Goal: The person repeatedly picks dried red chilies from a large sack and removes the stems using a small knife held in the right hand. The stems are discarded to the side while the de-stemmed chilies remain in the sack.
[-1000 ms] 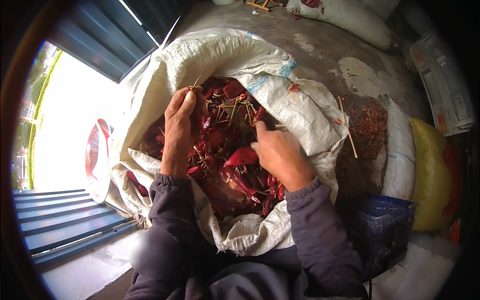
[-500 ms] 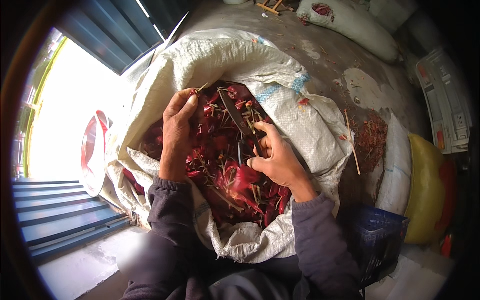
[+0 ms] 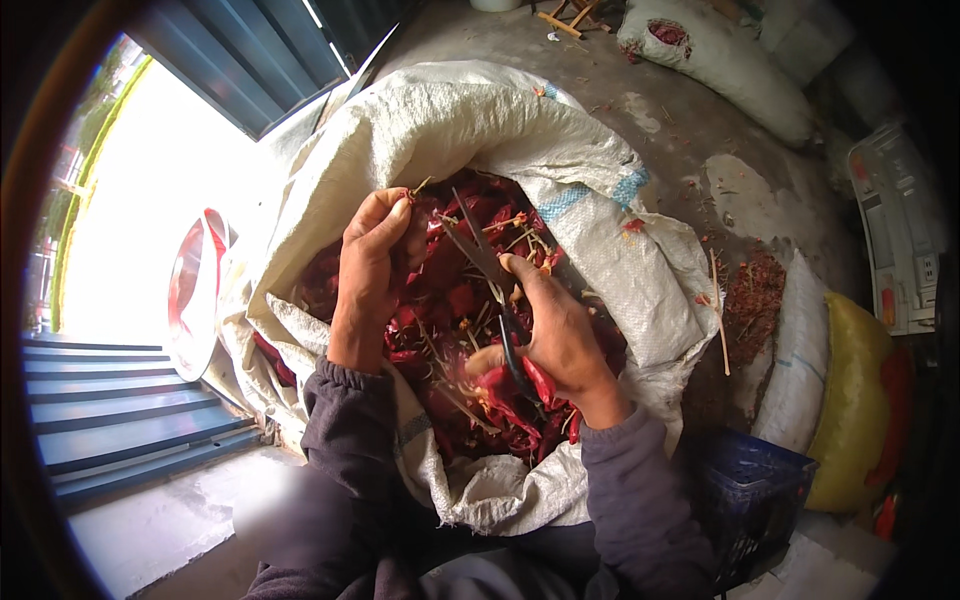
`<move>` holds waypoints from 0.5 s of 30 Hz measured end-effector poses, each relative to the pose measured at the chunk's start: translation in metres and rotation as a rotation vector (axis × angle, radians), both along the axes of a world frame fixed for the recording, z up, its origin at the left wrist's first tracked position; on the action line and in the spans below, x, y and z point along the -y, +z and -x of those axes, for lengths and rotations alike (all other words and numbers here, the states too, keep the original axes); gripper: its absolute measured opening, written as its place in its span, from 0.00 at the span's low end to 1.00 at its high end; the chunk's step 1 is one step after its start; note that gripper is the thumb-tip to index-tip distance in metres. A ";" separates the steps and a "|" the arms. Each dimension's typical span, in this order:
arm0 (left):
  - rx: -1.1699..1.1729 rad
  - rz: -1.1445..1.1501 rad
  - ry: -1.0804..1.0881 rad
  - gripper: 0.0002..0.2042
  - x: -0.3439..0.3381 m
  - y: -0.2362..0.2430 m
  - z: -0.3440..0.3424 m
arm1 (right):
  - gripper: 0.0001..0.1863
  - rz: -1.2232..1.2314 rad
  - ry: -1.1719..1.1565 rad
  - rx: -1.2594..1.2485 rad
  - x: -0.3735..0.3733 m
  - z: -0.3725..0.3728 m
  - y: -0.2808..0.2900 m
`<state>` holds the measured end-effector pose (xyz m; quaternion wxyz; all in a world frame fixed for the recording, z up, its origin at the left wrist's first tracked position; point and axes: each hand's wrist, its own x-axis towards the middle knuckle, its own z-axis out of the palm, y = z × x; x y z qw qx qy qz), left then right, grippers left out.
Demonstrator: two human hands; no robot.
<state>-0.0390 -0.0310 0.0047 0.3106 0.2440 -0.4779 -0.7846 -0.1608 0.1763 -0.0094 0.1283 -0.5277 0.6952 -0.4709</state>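
Note:
A large white woven sack (image 3: 430,110) with a rolled rim stands in front of me, filled with dark red dried chillies (image 3: 462,300) and their pale stems. My left hand (image 3: 366,265) is closed in a pinch over the sack's left part, gripping a red chilli (image 3: 411,195) whose stem sticks up past the fingertips. On the right, my right hand (image 3: 565,335) grips dark-handled scissors (image 3: 478,252). Their blades are spread and point up and left, apart from the pinched chilli. Most of that chilli is hidden behind my left fingers.
A blue plastic basket (image 3: 750,470) stands at the lower right, near yellow (image 3: 850,410) and white sacks (image 3: 795,360). Chilli scraps (image 3: 755,300) and a thin stick (image 3: 719,315) lie on the floor. Another filled sack (image 3: 715,75) lies at the back right. Blue corrugated metal (image 3: 130,420) borders the left.
The scissors' blades have spread apart, where they were nearer together before. My right thumb and fingers have opened wider on the handles. The left hand still pinches a chilli.

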 end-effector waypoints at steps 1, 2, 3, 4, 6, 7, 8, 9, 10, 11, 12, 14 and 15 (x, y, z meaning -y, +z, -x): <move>-0.012 -0.016 -0.008 0.08 0.000 0.000 -0.002 | 0.59 -0.085 -0.059 -0.035 0.002 -0.001 0.007; -0.024 -0.032 -0.016 0.08 -0.001 0.000 -0.002 | 0.57 -0.107 -0.066 -0.052 0.004 -0.001 0.008; -0.041 -0.051 -0.031 0.08 -0.001 -0.001 -0.001 | 0.56 -0.132 -0.079 -0.073 0.004 0.000 0.006; -0.043 -0.047 -0.067 0.08 -0.002 -0.002 -0.001 | 0.55 -0.157 -0.092 -0.093 0.003 0.001 0.006; -0.046 -0.038 -0.138 0.09 -0.004 -0.004 -0.003 | 0.50 -0.104 -0.091 -0.108 0.005 -0.002 0.005; -0.049 -0.037 -0.144 0.09 -0.005 -0.005 -0.004 | 0.49 -0.085 -0.085 -0.115 0.007 -0.003 0.003; -0.053 -0.035 -0.150 0.09 -0.006 -0.005 -0.004 | 0.48 -0.067 -0.079 -0.123 0.009 -0.005 0.001; -0.059 -0.034 -0.156 0.09 -0.007 -0.004 -0.005 | 0.45 -0.039 -0.068 -0.076 0.011 -0.005 0.002; -0.051 -0.028 -0.165 0.09 -0.007 -0.004 -0.006 | 0.45 -0.041 -0.071 -0.068 0.012 -0.006 0.002; -0.043 -0.023 -0.174 0.09 -0.007 -0.005 -0.007 | 0.45 -0.043 -0.073 -0.060 0.013 -0.006 0.001; -0.040 -0.017 -0.184 0.09 -0.007 -0.005 -0.007 | 0.44 -0.045 -0.077 -0.057 0.013 -0.005 0.001; -0.020 -0.015 -0.197 0.07 -0.007 -0.005 -0.006 | 0.43 -0.091 -0.095 -0.126 0.010 -0.003 0.005; -0.007 -0.012 -0.202 0.07 -0.007 -0.004 -0.006 | 0.43 -0.111 -0.103 -0.157 0.009 -0.004 0.007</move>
